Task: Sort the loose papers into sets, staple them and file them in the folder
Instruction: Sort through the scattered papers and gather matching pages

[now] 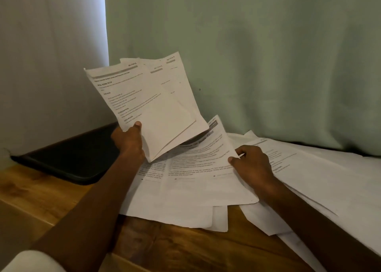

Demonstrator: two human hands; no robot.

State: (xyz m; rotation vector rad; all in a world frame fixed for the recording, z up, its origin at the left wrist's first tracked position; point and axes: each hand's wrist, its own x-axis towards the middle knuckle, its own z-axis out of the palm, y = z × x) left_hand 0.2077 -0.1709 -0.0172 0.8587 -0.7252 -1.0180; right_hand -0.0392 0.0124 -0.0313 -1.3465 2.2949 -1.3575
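Observation:
My left hand point(128, 140) grips a fanned set of printed sheets point(148, 98) by its lower edge and holds it upright above the table. The headings on these sheets read as section pages. My right hand point(250, 164) pinches the right edge of a printed sheet point(198, 168) that lies on top of the loose paper pile point(299, 181). The pile spreads over the right half of the wooden table point(41, 191). A black folder point(70, 160) lies flat at the back left, against the wall. No stapler is in view.
A pale green wall point(247, 55) and a white wall point(51, 55) meet in a corner right behind the table. Several sheets overhang the table's front edge at the lower right. A white rounded object point(31, 261) shows at the bottom left corner.

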